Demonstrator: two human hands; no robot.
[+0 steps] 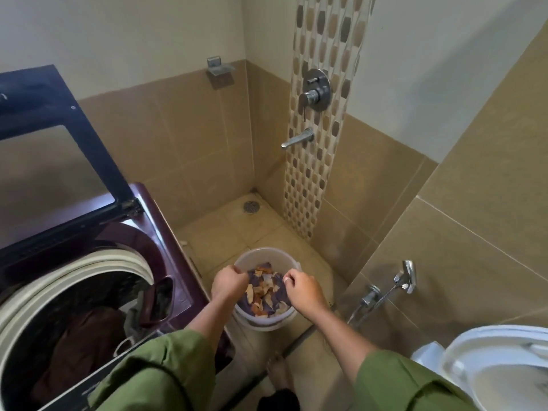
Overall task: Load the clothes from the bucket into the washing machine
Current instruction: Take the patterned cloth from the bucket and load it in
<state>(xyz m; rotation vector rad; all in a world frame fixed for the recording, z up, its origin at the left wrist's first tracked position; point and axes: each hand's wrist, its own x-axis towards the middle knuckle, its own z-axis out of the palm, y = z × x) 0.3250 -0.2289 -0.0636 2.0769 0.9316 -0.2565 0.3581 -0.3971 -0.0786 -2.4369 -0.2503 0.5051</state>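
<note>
The patterned cloth (264, 295), purple with orange and cream shapes, lies bunched in the white bucket (268, 317) on the floor, directly under and between both sets of fingers. The left hand (229, 281) curls its fingers onto the cloth's left edge and the right hand (302, 289) pinches its right edge, so each is holding fabric; neither is nearer than the other. The cloth shows no clear long axis, being crumpled. The washing machine (98, 292) stands to the left of the fingers, lid raised, its drum (74, 345) open and already holding dark brown clothes. I judge the coming lift must go up and leftward, past the left hand's side.
</note>
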